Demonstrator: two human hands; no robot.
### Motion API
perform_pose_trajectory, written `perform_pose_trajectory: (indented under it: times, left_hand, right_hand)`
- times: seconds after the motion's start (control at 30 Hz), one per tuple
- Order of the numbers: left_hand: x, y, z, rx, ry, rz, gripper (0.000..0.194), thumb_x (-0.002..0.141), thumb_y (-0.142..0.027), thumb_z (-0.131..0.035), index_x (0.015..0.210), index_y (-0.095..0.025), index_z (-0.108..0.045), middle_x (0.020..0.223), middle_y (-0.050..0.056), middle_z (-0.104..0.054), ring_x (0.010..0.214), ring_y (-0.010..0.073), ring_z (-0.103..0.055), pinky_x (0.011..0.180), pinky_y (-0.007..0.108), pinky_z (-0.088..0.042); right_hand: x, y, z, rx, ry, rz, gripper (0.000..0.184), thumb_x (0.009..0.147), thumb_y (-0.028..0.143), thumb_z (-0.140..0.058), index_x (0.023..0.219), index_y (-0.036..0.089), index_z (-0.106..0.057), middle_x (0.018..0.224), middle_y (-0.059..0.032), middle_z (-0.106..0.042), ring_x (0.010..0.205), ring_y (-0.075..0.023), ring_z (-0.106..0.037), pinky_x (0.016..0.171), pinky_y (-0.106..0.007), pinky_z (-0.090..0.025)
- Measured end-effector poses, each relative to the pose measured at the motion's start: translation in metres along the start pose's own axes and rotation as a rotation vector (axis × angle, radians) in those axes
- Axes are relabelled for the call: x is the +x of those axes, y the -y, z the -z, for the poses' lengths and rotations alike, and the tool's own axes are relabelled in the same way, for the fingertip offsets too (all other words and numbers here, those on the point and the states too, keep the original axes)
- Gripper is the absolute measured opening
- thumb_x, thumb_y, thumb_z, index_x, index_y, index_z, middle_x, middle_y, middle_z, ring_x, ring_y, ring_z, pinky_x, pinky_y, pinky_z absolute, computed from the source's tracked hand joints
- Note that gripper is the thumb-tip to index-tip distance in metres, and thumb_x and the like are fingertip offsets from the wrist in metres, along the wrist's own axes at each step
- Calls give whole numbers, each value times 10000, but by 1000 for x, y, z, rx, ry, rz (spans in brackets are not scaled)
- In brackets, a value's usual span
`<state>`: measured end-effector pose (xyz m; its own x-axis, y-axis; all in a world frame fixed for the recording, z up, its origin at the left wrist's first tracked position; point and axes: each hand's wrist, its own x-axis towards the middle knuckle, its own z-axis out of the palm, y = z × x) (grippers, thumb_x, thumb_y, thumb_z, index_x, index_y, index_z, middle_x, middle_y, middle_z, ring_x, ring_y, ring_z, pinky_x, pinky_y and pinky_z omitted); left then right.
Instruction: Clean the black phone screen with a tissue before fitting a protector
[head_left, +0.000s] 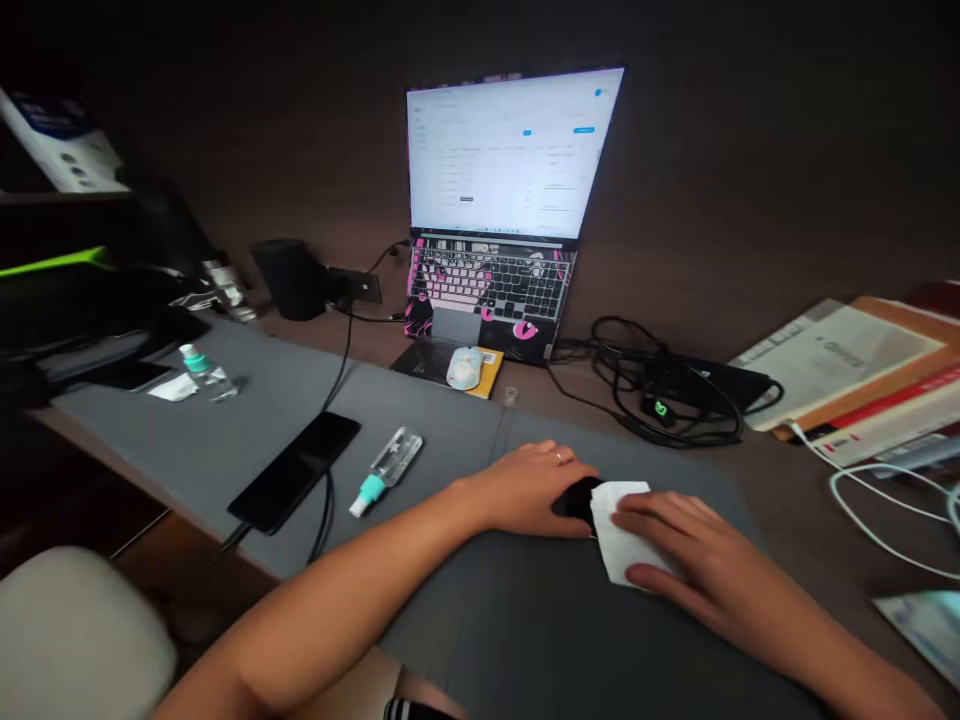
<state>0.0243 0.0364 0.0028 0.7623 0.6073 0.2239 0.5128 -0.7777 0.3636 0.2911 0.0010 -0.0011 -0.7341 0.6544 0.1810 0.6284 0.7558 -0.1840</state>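
Observation:
My left hand (pixel 532 490), with a ring on one finger, is closed around a small black object (pixel 580 498) over the grey desk mat (pixel 517 600). Most of that object is covered by my fingers and the tissue, so its kind does not show. In my right hand (pixel 694 555) is a folded white tissue (pixel 616 497), pinched between thumb and fingers, its left edge against the black object. Left of my left forearm lies a transparent spray bottle (pixel 397 457) with a turquoise collar. Beside it rests a black smartphone (pixel 296 470) with a cable plugged in.
Behind the mat stands an open laptop (pixel 487 285), with a patterned mouse (pixel 464 368) in front. Black cables and a power adapter (pixel 705 385) lie right of it, near stacked books (pixel 885 400). Another spray bottle (pixel 210 375) stands at left by a crumpled tissue (pixel 174 388).

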Motion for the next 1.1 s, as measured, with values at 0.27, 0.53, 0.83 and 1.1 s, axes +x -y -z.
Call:
perform_pose_trajectory:
  times: [0.27,0.53,0.83,1.1]
  left_hand:
    - [-5,-5,-2,-56,15,1,552,906,-371,-689,1393,-184,-508,1226,105,-626,1152,287,-558,1015,425,-455]
    - [-7,-10,-2,-95,60,44,532,927,-381,-637,1413,-238,-476,1284,78,-600,1209,283,-528,1061,457,-439]
    - [-4,-9,1,-47,48,11,627,907,-422,-666,1458,-216,-447,1309,110,-601,1216,296,-543,1079,462,-425]
    - [-3,-2,8,39,80,14,644,937,-467,-641,1457,-133,-460,1310,137,-600,1183,278,-544,1055,405,-435]
  right_hand:
    - [3,8,11,45,-11,-68,328,998,495,-532,1090,215,-674,1106,-101,-706,1033,-270,-630,930,-443,-440]
    - [-11,1,19,44,-67,-114,299,1051,344,-436,921,188,-656,927,-74,-697,885,-204,-615,893,-388,-413]
    - [-8,8,12,124,-64,-17,265,1007,412,-499,1084,252,-696,1099,-85,-716,987,-260,-653,888,-453,-483]
    - [3,-15,-3,95,-145,19,317,965,519,-539,1138,306,-698,1082,-106,-700,1025,-309,-648,860,-479,-505]
